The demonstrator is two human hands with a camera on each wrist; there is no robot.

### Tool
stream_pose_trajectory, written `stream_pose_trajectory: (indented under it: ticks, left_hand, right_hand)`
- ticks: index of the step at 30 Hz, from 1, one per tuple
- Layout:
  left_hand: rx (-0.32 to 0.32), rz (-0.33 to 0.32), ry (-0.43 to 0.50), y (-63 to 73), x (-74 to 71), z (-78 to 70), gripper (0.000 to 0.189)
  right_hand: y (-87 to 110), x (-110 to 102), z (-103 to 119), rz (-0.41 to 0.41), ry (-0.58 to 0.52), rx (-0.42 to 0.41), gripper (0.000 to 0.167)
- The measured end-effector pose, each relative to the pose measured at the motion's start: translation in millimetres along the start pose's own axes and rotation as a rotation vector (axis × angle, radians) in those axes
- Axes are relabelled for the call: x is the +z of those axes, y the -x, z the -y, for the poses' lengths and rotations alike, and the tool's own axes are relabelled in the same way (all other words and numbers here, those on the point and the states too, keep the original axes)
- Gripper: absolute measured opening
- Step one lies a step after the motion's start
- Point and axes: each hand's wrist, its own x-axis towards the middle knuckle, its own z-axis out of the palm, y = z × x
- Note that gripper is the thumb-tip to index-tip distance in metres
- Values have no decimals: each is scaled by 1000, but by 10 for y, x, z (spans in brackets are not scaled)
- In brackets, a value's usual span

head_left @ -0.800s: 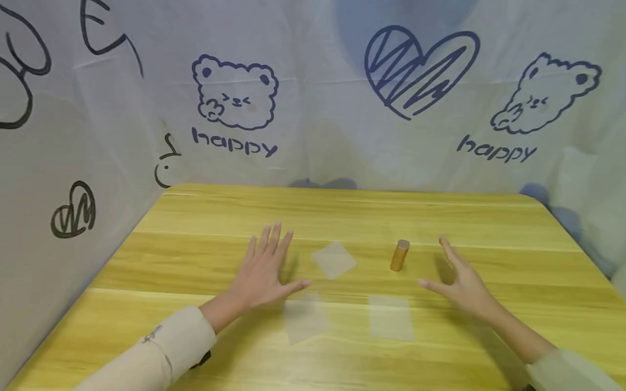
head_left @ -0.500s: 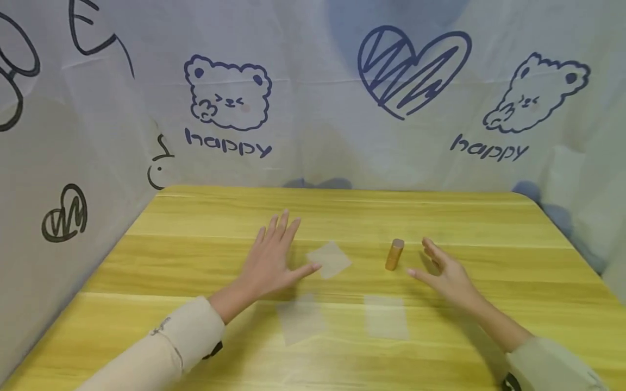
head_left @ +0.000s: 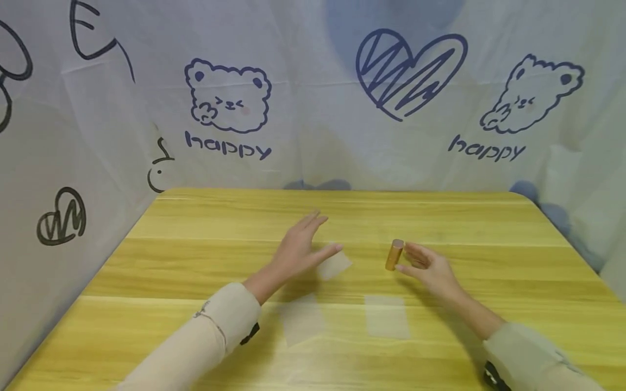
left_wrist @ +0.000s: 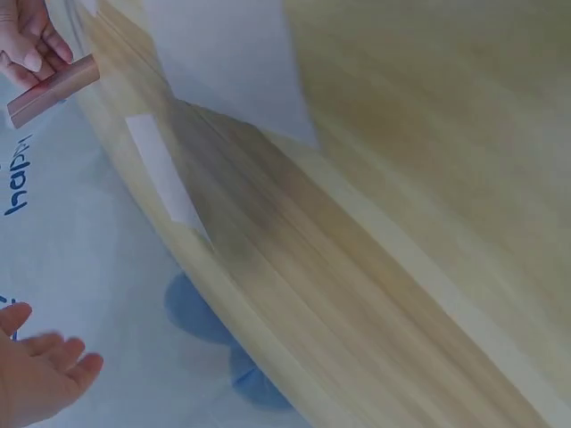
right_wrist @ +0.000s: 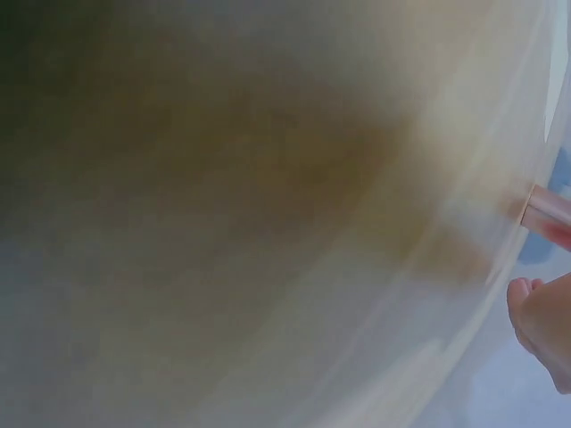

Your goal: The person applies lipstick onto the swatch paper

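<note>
A small copper-coloured tube (head_left: 394, 255), shaped like a lipstick, stands upright on the wooden table (head_left: 205, 260), right of centre. My right hand (head_left: 432, 271) is just to its right, with bent fingers and the thumb's tip right at its side. In the left wrist view the tube (left_wrist: 53, 91) shows in front of the right hand's fingers (left_wrist: 20, 45); the right wrist view catches only its end (right_wrist: 546, 212) at the frame's edge. Holding nothing, my left hand (head_left: 295, 250) hovers over the table with fingers extended, partly covering a pale square (head_left: 336, 266).
Two more pale, translucent squares lie nearer to me: a left one (head_left: 303, 319) and a right one (head_left: 387, 316). A white cloth (head_left: 313, 108) with drawings hangs behind the table's far edge and along the left side.
My right hand has moved left to the tube, its fingers drawing closer together. The left hand has shifted right, over the far square, and turned. The tube still stands on the table.
</note>
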Motion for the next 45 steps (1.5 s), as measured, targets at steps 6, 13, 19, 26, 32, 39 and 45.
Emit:
stream_pose_trajectory:
  ticks: [6,13,19,26,32,39,45]
  left_hand:
    - [5,30,116,-143,128,-109,64]
    - [32,5,206,-316,278,-199,56]
    - [59,-14,303,-426,422,-249,47]
    - [47,50,345,-488,552,-392,44]
    - [72,73,346,-519,643,-533,42]
    - [87,93,301,-544,718,-655,38]
    - [85,116,281,-541,793,-722,34]
  right_hand:
    - [-21,90,-1,-12,-18,9,58]
    - [-26,155,11,-30,-22,78,53]
    - [-53,204,-22,-70,-16,100,45]
    - [-92,242,-15,-100,-2,131,39]
    - [-101,243,-12,-117,37,101,30]
    - [-107,237,-8,-106,54,65,29]
    - [-107,227,-6,-87,44,56,22]
